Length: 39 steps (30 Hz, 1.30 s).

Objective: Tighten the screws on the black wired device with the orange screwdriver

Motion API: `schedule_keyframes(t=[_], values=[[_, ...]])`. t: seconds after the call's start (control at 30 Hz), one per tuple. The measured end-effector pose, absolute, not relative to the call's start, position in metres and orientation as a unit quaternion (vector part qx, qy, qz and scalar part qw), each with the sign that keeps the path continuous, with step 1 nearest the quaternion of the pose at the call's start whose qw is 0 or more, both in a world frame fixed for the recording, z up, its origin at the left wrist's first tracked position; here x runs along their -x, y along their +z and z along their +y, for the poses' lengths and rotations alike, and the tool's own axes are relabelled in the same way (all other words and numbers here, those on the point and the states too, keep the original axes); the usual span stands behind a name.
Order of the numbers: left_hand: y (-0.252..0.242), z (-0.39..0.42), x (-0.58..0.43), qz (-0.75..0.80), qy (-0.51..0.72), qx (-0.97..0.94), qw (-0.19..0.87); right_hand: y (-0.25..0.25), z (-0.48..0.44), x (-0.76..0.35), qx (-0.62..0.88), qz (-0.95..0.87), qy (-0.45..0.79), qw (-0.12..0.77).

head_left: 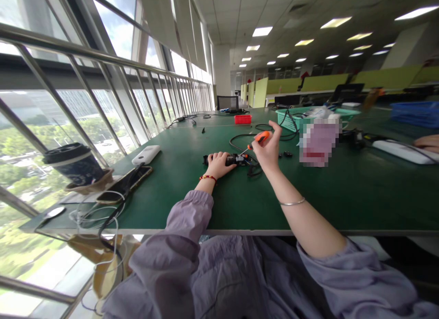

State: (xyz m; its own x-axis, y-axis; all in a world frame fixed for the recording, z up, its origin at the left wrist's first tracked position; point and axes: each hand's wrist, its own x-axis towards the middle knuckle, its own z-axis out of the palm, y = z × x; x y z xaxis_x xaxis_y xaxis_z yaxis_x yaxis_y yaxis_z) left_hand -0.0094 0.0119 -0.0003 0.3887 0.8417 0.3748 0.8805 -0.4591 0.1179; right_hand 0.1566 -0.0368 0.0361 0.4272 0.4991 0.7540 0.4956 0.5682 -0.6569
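My left hand (220, 165) is wrapped over a black cylindrical device (232, 160) lying on the green table (171, 186), its fingers holding it down. A screwdriver with an orange handle (262, 136) is in my right hand (268, 150), pinched between thumb and fingers while one finger points up. The screwdriver's thin shaft slants down to the left, toward the device's right end. Whether its tip touches a screw is too small to tell. Around that end lie black cables and orange bits. Small black parts (287, 154) sit just right of my right hand.
A green basket (290, 121) with cables stands behind on the right, a red box (243, 119) farther back. At left are a cup (73, 166) in a cardboard holder, a phone (125, 185), a white power bank (146, 155) and cables. A blue basket (414, 115) stands far right.
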Motion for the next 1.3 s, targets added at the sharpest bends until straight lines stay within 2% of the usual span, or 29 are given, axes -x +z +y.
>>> schedule_keyframes(t=[0.3,0.53,0.77,0.97,1.17,1.3], values=[[0.0001,0.0113,0.0090,-0.518,-0.193,0.832,0.051,0.0407,-0.0461,-0.1543,0.565,-0.494,-0.010,0.661],[-0.0006,0.0128,0.0088,-0.515,-0.192,0.834,0.050,0.0373,-0.0400,-0.1541,0.495,-0.533,0.019,0.686],[-0.0002,0.0126,0.0087,-0.517,-0.191,0.833,0.048,0.0398,-0.0443,-0.1558,0.565,-0.499,0.002,0.658],[-0.0002,0.0125,0.0090,-0.516,-0.189,0.834,0.050,0.0388,-0.0445,-0.1525,0.508,-0.552,0.004,0.661],[-0.0006,0.0134,0.0091,-0.518,-0.190,0.832,0.053,0.0386,-0.0454,-0.1554,0.551,-0.519,-0.016,0.654],[-0.0008,0.0137,0.0091,-0.516,-0.192,0.833,0.051,0.0384,-0.0458,-0.1541,0.515,-0.561,-0.009,0.648]])
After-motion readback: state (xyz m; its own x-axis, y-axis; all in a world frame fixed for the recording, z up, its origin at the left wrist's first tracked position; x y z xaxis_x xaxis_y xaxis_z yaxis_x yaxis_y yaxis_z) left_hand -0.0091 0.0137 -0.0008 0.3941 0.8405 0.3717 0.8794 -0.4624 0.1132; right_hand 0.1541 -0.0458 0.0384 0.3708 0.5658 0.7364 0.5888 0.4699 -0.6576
